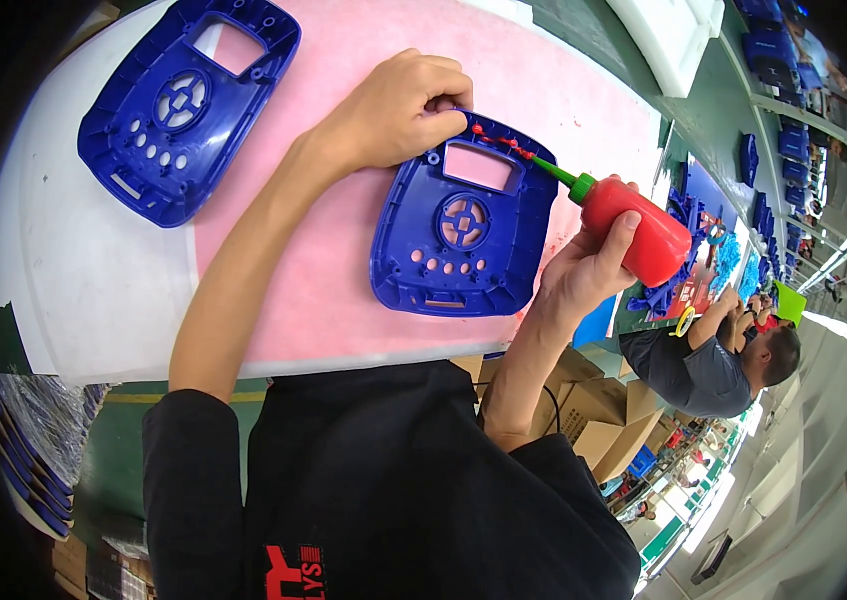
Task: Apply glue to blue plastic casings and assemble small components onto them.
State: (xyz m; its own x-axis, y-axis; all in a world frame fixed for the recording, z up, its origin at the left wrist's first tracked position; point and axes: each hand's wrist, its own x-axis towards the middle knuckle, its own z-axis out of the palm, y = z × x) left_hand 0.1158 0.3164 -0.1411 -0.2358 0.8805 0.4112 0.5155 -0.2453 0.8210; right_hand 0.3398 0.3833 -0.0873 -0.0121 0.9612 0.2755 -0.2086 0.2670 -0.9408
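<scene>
My right hand point(588, 262) is wrapped round a red squeeze bottle point(643, 228) with a green nozzle point(565, 178). The nozzle's tip points down to the left and meets the far edge of a blue plastic housing point(398, 262). A lumpy line of red glue-like paste point(503, 141) runs along that edge, above the housing's rectangular window. My left hand point(405, 110) pinches the housing's far left corner between thumb and curled fingers. The housing lies with its ribbed inner side up, showing a round grille and a row of small holes.
A second blue housing point(108, 140) of the same shape lies at the far left. Both rest on a pink and white sheet point(303, 270) over the table. At right a co-worker point(703, 360) sits near blue parts point(683, 215). Cardboard boxes point(603, 415) stand below the table edge.
</scene>
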